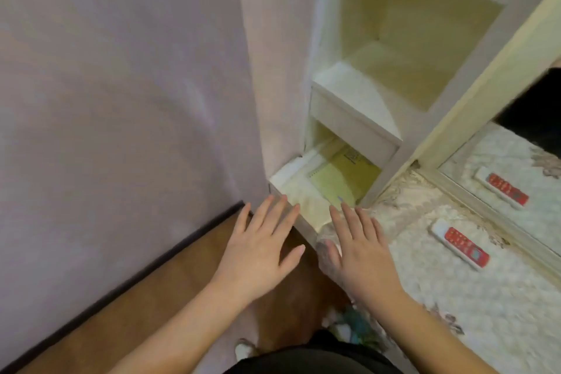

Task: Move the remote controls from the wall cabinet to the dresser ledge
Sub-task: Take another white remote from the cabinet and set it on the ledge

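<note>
— Lying flat on the patterned cream cloth of the dresser ledge [455, 297], is that the remote control [460, 247]?

— Yes. It is a slim white bar with a red face and rows of small red buttons, set at a slant, with one end towards the mirror [516, 167]. Its reflection shows in the glass just behind it.

— What about the wall cabinet [358, 118]?

— It stands at the left end of the ledge, white-framed with yellowish insides. The tall upper compartment shows only its bare walls and shelf. The low bottom compartment holds a flat pale green sheet or booklet [340, 179] with a printed mark near its far end; I cannot make out the print.

— And the hands?

— Both are stretched forward, palms down, bare forearms reaching in from below. The left hand [261, 252] hovers over the wooden floor [151, 291] at the cabinet's front corner, fingers spread and straight, holding nothing. The right hand [361, 255] is over the ledge's edge just before the bottom compartment, fingers likewise splayed and empty. The remote lies well to the right of it, untouched.
</note>
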`<action>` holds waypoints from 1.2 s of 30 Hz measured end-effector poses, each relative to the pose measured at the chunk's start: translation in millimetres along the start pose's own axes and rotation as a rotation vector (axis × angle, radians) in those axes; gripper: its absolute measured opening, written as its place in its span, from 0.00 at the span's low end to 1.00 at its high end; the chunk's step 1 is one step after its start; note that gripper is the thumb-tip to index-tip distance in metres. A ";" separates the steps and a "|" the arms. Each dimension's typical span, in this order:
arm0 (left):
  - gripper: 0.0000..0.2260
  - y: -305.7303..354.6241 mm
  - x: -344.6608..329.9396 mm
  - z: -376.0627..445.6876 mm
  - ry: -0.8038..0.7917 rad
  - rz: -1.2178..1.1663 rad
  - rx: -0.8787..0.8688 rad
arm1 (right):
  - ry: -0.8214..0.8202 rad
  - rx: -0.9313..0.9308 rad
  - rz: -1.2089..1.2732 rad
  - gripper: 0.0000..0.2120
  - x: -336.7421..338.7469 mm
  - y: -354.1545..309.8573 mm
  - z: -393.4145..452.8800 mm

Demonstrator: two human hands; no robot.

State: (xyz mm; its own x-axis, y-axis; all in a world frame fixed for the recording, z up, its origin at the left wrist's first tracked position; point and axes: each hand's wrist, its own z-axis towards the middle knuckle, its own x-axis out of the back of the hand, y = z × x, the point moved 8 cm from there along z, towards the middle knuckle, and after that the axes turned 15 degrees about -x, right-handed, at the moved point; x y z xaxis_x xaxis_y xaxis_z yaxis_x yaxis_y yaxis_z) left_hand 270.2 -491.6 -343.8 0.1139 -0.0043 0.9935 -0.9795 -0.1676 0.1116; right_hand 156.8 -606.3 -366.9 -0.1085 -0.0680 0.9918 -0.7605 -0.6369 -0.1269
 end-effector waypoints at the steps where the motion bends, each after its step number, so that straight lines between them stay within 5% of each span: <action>1: 0.29 -13.3 3.4 -15.6 0.008 0.003 0.038 | -0.007 0.018 0.000 0.27 0.1 -19.1 -1.0; 18: 0.30 -182.8 41.4 -313.6 0.058 -0.010 0.865 | -0.034 0.706 -0.066 0.24 9.0 -350.8 -62.8; 36: 0.28 -174.9 83.6 -475.7 0.131 0.059 1.581 | -0.162 1.396 0.066 0.26 4.6 -563.6 -148.5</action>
State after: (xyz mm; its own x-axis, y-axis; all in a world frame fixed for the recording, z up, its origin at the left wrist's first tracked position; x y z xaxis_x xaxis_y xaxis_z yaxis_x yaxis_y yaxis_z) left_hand 372.0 6.3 -269.1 -0.0128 0.0195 0.9997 0.1803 -0.9834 0.0215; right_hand 489.8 -133.6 -293.4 0.0284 -0.1530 0.9878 0.5065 -0.8498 -0.1462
